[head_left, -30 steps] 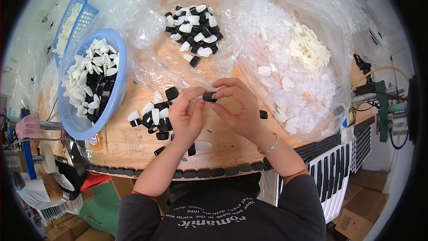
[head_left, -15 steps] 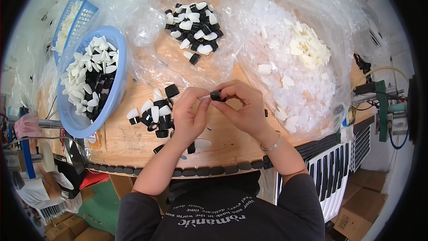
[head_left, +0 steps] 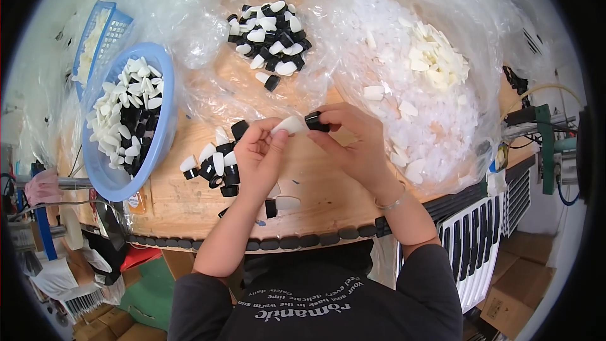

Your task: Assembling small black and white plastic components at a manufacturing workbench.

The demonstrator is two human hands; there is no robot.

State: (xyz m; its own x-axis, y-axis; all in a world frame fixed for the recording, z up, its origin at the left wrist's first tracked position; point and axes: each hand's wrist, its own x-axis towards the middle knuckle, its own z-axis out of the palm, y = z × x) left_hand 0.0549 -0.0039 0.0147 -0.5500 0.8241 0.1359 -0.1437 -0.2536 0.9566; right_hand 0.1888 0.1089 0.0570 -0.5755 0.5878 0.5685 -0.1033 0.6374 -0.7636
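Note:
Above the middle of the wooden table, my left hand [head_left: 257, 152] pinches a white tongue-shaped piece [head_left: 289, 125] between thumb and fingers. Facing it, my right hand [head_left: 355, 142] grips a short black cap [head_left: 315, 122]. The piece's tip is close to the cap; whether they touch I cannot tell. Beside my left wrist lies a loose group of black caps [head_left: 207, 169], several with white pieces in them. Under my left forearm's right side, another black cap [head_left: 271, 208] rests with a white piece [head_left: 288, 203] pointing right.
At left stands a blue basin [head_left: 165, 129] of white and black parts, with a blue basket [head_left: 121, 20] behind. A heap of capped pieces [head_left: 268, 35] sits at the back. Clear plastic sheeting [head_left: 202, 32] holds translucent and cream pieces [head_left: 435, 66] at right. Dark padding [head_left: 309, 241] lines the front edge.
My hands have moved slightly apart. The white piece, mostly hidden by my fingers before, now shows its broad side, and the cap in my right hand has shifted right and up.

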